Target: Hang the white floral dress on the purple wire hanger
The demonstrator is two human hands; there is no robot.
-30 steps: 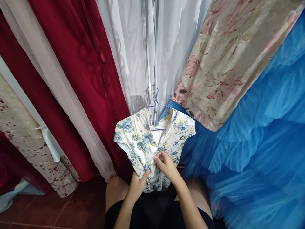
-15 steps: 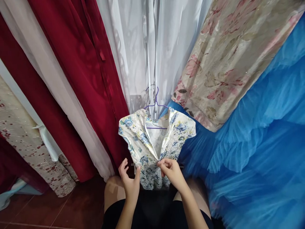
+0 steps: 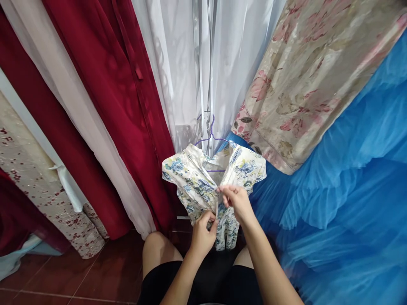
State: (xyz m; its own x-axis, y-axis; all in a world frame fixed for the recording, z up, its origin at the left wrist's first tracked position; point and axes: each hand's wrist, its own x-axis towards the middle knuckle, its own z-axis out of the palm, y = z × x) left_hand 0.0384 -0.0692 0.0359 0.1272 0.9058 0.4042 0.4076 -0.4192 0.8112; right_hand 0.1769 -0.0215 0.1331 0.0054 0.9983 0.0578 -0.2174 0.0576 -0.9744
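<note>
A white dress with blue and yellow flowers (image 3: 190, 178) hangs in front of me on a purple hanger (image 3: 212, 132). Its front opening forms a V from the neck down to my right hand (image 3: 234, 199). That hand pinches at the bottom of the V, where the zipper's pull would be; the pull itself is hidden by the fingers. Lower down, my left hand (image 3: 205, 231) has thumb and fingers pinched on the dress fabric beside the closure line. The dress's lower part falls between my knees.
Dark red cloth (image 3: 127, 127) and pale drapes hang on the left, white curtains (image 3: 178, 63) behind the hanger. To the right are a pink-flowered beige garment (image 3: 302, 84) and ruffled blue tulle (image 3: 343, 203). The floor has reddish tiles (image 3: 104, 271).
My right hand has moved up along the front opening, and the V is shorter. My left hand, apart from the dress before, has come right and taken hold of its fabric.
</note>
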